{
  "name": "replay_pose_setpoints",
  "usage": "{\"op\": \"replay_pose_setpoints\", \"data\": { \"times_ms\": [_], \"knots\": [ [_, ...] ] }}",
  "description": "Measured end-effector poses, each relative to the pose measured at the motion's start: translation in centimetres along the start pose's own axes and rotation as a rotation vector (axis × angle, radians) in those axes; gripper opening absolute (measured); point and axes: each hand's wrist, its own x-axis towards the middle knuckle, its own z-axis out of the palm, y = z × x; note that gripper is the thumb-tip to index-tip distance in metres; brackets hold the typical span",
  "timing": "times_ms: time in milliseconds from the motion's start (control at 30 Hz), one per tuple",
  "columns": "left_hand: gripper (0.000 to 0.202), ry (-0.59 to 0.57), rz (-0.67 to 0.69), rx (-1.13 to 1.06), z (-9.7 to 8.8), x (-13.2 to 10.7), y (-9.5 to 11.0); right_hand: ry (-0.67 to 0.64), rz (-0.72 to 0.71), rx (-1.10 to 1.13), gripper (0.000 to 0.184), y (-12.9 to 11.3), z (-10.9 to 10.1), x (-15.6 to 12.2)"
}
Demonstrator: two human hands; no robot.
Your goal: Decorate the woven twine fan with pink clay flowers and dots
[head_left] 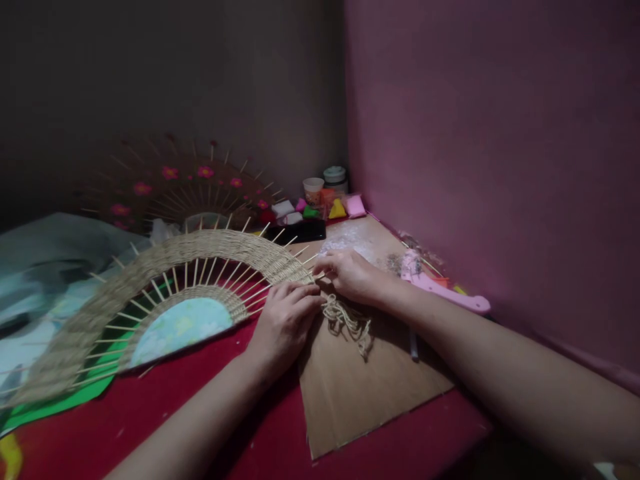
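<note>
A half-round fan (200,250) of thin light sticks, with a wide woven twine band and a pale blue floral centre (183,330), lies across the table. My left hand (290,313) is closed over the right end of the woven band, its fingertips pointing right. Just beyond it, my right hand (350,275) pinches at the twine by the last stick tips; the fingertips partly hide the strand. Below both hands, a loose bundle of twine (347,320) rests on a brown board (370,400).
A pink glue gun (445,287) lies beside my right forearm. At the back are colourful clay packets (337,209), a paper cup (313,190), a lidded jar (335,177) and a dark fan with pink flowers (170,173). Green sheet (85,393) lies under the fan on the red tabletop (175,413).
</note>
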Motion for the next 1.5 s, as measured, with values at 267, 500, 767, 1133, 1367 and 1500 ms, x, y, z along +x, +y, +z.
{"op": "replay_pose_setpoints", "data": {
  "times_ms": [267,500,767,1133,1367,1500],
  "knots": [
    [0.017,-0.019,0.012,-0.018,-0.1,0.1,0.2,-0.047,-0.064,-0.055,0.025,-0.1,-0.1,-0.4],
    [0.018,-0.021,0.000,-0.011,0.0,0.0,0.2,-0.103,-0.075,-0.094,0.025,-0.6,-0.3,-0.4],
    [0.017,-0.019,0.001,-0.009,-0.1,0.1,0.3,-0.124,-0.085,-0.122,0.023,-0.9,-0.5,-0.5],
    [0.020,-0.033,0.025,0.017,-0.1,0.0,0.6,-0.064,-0.058,-0.120,0.022,-0.7,-0.4,-0.7],
    [0.019,-0.021,0.031,0.020,-0.1,0.0,0.7,-0.115,-0.075,-0.137,0.022,-1.0,-0.5,-0.8],
    [0.019,-0.010,0.033,0.018,-0.2,0.1,0.8,-0.123,-0.079,-0.152,0.022,-1.0,-0.4,-0.7]
  ]
}}
